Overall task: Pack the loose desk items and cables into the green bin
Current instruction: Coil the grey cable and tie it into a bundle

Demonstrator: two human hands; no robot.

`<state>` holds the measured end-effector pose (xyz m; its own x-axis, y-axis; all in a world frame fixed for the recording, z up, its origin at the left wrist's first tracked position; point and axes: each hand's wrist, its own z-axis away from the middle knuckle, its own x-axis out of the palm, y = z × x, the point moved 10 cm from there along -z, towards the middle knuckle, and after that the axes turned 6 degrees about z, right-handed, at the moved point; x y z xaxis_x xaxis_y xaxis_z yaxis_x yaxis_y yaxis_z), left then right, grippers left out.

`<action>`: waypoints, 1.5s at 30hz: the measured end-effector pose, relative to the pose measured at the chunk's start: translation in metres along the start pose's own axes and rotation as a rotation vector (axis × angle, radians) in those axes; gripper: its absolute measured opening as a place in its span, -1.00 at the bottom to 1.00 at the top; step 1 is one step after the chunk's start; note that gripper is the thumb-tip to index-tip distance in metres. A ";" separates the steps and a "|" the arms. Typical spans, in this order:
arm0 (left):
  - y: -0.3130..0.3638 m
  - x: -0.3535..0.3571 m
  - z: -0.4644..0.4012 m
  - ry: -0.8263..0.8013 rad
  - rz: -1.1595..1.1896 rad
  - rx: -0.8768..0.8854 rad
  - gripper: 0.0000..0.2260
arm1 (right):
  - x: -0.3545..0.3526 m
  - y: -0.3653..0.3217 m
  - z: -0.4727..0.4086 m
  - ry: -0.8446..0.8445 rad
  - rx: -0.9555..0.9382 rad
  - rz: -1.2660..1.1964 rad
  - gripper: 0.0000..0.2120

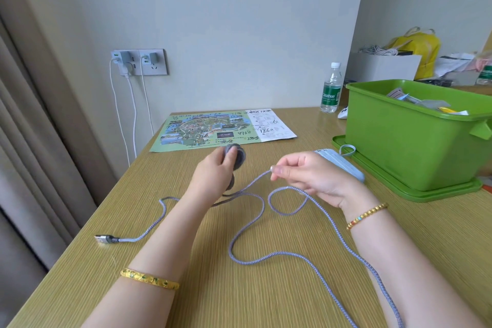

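Cable [262,208] loops across the bench [239,287] at centre frame; left hand [213,170] grips its coiled part, right hand [306,176] pinches its end; bin [399,146] at right.

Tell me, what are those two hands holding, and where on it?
Both hold the braided cable. The left hand grips the part already wound into a coil; the right hand pinches a loose stretch between thumb and fingertips. Its USB plug lies free on the desk.

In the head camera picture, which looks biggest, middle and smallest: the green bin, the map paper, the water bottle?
1. green bin, though it is cut off at the right edge.
2. map paper, lying flat and seen at a slant, so it may really be larger than it looks.
3. water bottle, clearly the smallest.
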<state>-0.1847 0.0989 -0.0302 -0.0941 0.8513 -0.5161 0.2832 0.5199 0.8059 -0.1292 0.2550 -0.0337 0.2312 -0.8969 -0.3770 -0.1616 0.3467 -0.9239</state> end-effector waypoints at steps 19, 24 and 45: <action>0.043 0.038 0.033 -0.360 0.058 0.272 -0.82 | -0.036 0.004 -0.004 0.306 -0.081 -0.422 -0.78; 0.042 0.034 0.031 -0.355 0.201 0.228 -0.77 | -0.048 0.016 0.000 0.469 0.021 -0.321 -0.80; 0.006 0.024 0.013 -0.118 1.227 -0.228 -0.68 | 0.040 0.027 -0.015 -0.036 0.205 -0.210 -0.82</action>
<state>-0.1724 0.1216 -0.0415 0.2036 0.7769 0.5958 -0.0495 -0.5996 0.7988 -0.1384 0.2248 -0.0724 0.2733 -0.9459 -0.1748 0.0892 0.2059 -0.9745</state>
